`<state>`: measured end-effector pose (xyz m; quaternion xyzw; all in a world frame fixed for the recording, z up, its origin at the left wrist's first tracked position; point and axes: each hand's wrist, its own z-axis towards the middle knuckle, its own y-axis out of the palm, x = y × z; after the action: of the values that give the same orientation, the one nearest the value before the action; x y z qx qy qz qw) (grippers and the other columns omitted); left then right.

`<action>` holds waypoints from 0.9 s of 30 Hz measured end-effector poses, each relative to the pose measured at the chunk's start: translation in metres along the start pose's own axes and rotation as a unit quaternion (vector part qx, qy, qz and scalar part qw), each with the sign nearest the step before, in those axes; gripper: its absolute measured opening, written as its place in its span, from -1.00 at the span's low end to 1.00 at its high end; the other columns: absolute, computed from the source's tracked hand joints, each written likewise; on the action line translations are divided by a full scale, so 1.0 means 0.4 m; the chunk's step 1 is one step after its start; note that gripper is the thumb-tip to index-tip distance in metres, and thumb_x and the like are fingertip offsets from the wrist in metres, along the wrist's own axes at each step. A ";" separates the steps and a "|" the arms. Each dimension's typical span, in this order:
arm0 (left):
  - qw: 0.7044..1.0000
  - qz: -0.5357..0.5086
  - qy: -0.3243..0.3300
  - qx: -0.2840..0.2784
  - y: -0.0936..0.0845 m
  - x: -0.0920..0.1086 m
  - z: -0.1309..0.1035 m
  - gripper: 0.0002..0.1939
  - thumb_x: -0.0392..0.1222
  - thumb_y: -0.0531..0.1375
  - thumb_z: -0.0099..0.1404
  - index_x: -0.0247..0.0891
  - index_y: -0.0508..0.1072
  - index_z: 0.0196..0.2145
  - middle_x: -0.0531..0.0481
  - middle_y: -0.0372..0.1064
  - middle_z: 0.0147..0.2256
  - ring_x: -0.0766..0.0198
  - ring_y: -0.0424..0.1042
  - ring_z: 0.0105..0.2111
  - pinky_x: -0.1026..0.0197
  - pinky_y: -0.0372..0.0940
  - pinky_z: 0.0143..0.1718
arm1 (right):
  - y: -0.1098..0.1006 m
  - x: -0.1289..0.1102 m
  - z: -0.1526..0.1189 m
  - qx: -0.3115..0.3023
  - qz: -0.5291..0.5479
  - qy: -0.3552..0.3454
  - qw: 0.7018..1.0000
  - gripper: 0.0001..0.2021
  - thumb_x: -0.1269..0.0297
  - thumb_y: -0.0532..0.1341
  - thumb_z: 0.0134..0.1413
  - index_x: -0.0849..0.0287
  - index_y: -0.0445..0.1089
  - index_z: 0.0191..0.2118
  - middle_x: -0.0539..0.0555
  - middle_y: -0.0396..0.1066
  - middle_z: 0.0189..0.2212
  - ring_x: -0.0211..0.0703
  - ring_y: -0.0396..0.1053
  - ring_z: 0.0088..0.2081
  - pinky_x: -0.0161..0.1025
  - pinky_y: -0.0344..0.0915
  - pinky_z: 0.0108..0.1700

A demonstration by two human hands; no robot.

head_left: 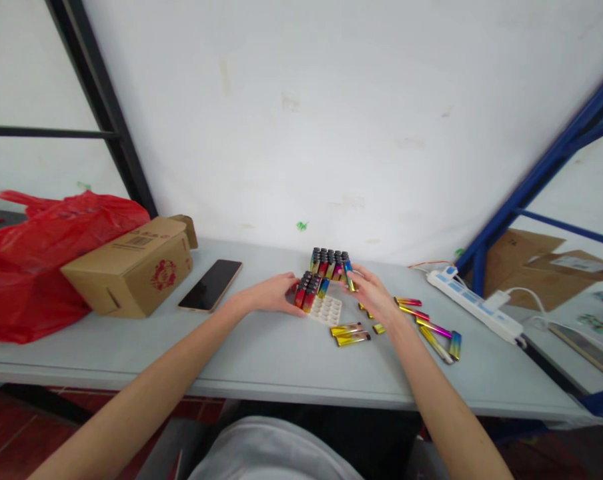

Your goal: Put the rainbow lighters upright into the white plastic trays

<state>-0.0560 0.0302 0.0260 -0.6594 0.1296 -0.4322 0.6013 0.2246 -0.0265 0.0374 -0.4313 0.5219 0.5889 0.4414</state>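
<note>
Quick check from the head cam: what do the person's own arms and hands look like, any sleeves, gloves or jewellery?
Both forearms are bare to the bottom of the picture, with no sleeves showing. The left hand and right hand wear no gloves; no watch, ring or band shows. A white garment covers the torso below.

Rainbow-gradient metallic lighters [349, 331], black caps; white dimpled plastic tray [327, 310]; brown cardboard box [131, 270], red emblem; red plastic bag [26, 260]; grey table [261, 353].

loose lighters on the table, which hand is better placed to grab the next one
Right, probably. The right hand is beside the loose lighters, which lie to its side of the tray. The left hand rests against the tray's far side.
</note>
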 end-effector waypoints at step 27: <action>1.000 0.003 0.006 0.007 0.006 -0.006 0.002 -0.27 0.45 0.38 0.04 -0.27 0.50 -0.15 -0.14 0.43 -0.17 0.02 0.44 -0.22 0.07 0.37 -0.14 | 0.035 0.046 -0.005 0.129 -0.390 -0.174 0.895 -0.44 -0.24 0.10 0.24 0.09 0.15 -0.59 -0.07 0.13 -0.64 -0.22 0.10 -0.51 -0.24 0.02 -0.41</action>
<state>-0.0559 0.0318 0.0229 -0.6518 0.1320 -0.4357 0.6065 0.2069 -0.0283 0.0228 -0.4303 0.2979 0.3629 0.7710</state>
